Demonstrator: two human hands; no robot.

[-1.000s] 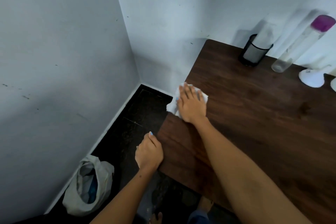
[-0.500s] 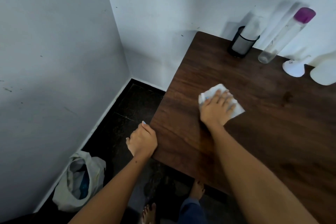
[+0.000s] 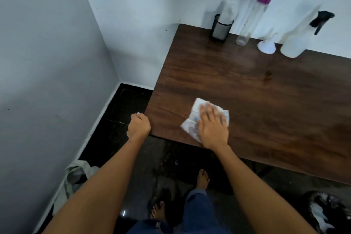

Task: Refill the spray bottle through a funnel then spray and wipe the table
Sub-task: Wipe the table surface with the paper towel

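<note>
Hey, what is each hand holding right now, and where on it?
The right hand presses flat on the middle of the white cloth, not gripping it. The left hand grips the table at its near-left corner.

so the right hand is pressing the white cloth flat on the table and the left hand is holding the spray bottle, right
Not quite. The left hand holds no bottle: it rests curled at the table's near left corner. The spray bottle stands untouched at the back by the wall, beside the funnel. The head view shows this. The rest is right: the right hand presses the white cloth flat on the table.
</note>
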